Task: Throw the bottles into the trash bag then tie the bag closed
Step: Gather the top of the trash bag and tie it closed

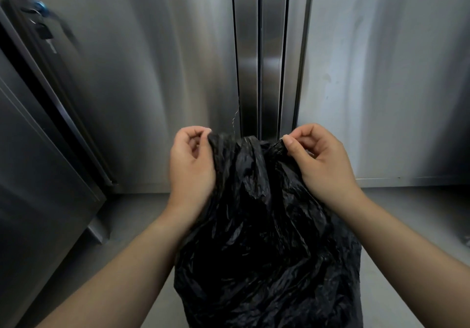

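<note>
One black trash bag (264, 226) stood on the floor before two steel doors (142, 78). Left hand (190, 164) and right hand (323, 159) each pinched a gathered top corner; no bottles were visible.

Subject: one person, only hands and forearms in sight (upper arms out of view). Left hand (192, 164) bare; right hand (320, 159) bare. Left forearm (122, 264) and right forearm (407, 238) uncovered from the wrist upward as far as can be seen. Nails cut short with rounded tips; the right thumbnail (288, 139) is the clearest, plain with a faint sheen. Fingers fairly slender, knuckle creases visible. Forearms look smooth; finer surface detail is too blurred to tell. Wrists narrower than the palms.
</note>
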Available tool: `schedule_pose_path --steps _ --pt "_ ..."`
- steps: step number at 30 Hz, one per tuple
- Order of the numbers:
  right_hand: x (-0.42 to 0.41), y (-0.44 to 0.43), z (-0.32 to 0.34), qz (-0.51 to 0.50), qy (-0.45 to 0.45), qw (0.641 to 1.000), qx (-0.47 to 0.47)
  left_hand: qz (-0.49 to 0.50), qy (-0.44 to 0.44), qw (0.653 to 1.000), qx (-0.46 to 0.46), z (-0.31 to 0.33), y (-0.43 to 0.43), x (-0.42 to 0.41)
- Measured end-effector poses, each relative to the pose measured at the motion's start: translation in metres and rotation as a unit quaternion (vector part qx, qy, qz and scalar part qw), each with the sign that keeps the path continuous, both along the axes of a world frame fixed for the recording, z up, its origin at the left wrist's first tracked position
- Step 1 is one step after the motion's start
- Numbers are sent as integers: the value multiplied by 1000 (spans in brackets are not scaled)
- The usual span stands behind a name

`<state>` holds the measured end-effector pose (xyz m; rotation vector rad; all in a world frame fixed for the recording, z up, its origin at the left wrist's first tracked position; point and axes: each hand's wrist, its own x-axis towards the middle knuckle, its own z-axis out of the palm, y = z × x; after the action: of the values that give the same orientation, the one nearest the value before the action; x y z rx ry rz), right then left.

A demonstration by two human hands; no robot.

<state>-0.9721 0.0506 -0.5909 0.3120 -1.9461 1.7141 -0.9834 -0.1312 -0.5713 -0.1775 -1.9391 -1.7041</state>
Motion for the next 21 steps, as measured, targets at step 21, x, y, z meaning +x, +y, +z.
schedule_pose_path --steps 21 --pt "5 -5 -24 106 13 925 364 -168 -152 971 72 -57 10 -2"
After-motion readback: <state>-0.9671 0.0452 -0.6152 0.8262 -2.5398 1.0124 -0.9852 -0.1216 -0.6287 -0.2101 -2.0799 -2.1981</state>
